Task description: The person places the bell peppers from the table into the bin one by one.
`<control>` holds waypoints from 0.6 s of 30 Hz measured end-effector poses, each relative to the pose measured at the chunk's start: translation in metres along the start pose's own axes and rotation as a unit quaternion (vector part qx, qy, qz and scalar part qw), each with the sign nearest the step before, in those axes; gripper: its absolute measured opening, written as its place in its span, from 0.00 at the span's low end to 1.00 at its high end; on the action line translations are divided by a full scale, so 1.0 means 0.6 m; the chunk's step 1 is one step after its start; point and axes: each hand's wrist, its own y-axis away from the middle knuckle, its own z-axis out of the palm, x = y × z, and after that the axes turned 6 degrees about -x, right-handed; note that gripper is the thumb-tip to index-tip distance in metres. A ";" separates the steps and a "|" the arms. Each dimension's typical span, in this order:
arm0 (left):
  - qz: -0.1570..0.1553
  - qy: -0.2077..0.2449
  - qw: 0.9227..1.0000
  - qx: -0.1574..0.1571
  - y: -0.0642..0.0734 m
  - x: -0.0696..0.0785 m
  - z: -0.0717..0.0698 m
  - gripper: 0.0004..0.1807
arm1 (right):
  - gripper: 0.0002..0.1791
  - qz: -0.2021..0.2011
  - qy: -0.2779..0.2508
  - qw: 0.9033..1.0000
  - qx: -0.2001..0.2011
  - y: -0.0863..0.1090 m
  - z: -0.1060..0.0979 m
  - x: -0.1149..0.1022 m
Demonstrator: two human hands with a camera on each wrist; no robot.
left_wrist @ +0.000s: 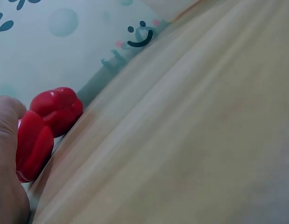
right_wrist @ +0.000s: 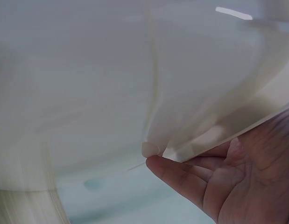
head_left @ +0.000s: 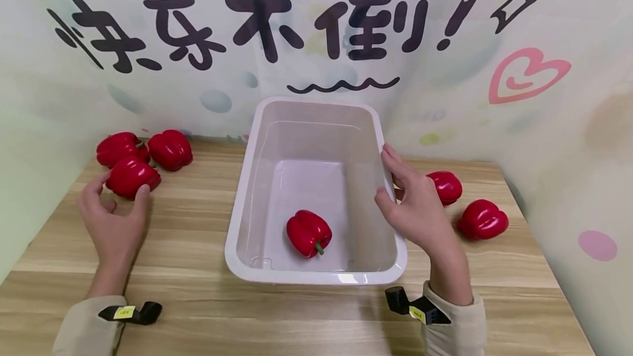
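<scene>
My left hand (head_left: 114, 224) is around a red bell pepper (head_left: 131, 176), thumb on its right side and fingers on its left. Two more red peppers, one to the left (head_left: 118, 148) and one to the right (head_left: 170, 149), lie just behind it. In the left wrist view the hand's edge (left_wrist: 6, 158) covers part of the held pepper (left_wrist: 34, 147). A white plastic bin (head_left: 316, 277) stands mid-table with one green-stemmed red pepper (head_left: 307, 233) inside. My right hand (head_left: 417, 202) grips the bin's right rim; the right wrist view shows its fingers (right_wrist: 181, 179) at the rim's edge.
Two red peppers, a nearer one (head_left: 483, 220) and a farther one (head_left: 446, 187), lie right of the bin, partly behind the right hand. A printed cloth (head_left: 316, 70) hangs behind the wooden table (head_left: 198, 301), close to the bin's far end.
</scene>
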 end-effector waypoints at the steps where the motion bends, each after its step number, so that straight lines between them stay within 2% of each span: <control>1: -0.002 0.000 1.000 0.000 -0.003 0.000 0.001 0.36 | 0.37 0.002 0.000 1.000 -0.001 0.000 0.000 0.000; 11: -0.031 -0.014 0.999 -0.005 -0.034 -0.003 0.008 0.38 | 0.36 0.003 -0.008 1.000 -0.002 -0.002 0.002 0.000; 18: -0.059 -0.033 0.997 -0.030 -0.050 -0.002 0.020 0.41 | 0.36 0.005 0.007 1.000 0.002 -0.001 0.001 0.002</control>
